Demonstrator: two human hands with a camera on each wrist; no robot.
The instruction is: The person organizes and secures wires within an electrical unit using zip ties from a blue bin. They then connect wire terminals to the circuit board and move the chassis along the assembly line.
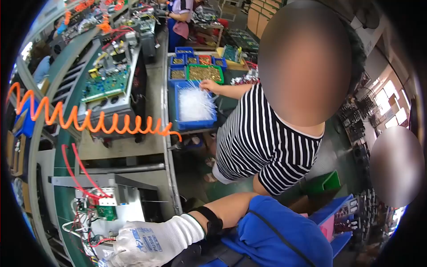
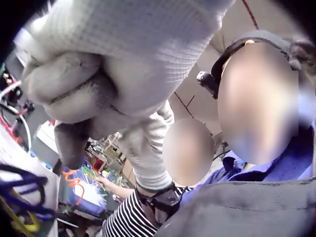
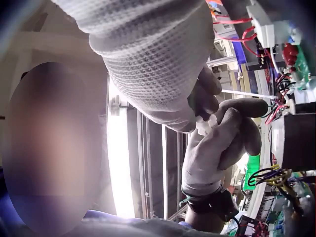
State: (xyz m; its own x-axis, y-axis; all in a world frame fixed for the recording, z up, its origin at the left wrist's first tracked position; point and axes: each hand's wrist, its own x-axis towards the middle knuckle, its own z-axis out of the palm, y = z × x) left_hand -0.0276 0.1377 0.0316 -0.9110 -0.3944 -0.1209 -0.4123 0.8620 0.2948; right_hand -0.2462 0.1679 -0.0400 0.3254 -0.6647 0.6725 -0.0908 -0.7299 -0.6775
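Both hands wear white knit gloves and meet over an open metal chassis (image 1: 135, 200) with a green circuit board (image 1: 106, 213) and loose wires. My right hand (image 1: 147, 242) is at the lower left of the head view, fingers bent downward. In the right wrist view it pinches a small whitish plastic piece (image 3: 205, 124) against my left hand (image 3: 217, 148), whose thumb and fingers are curled at the same piece. The left wrist view shows my left hand (image 2: 98, 74) close up with curled fingers. Blue, yellow and black wires (image 2: 24, 197) lie below it.
An orange coiled hose (image 1: 102, 122) hangs across the bench. Another open unit (image 1: 106, 84) stands farther along. A person in a striped top (image 1: 267, 138) reaches into a blue bin (image 1: 180, 120) of white cable ties. Small bins (image 1: 177, 73) of metal parts sit behind.
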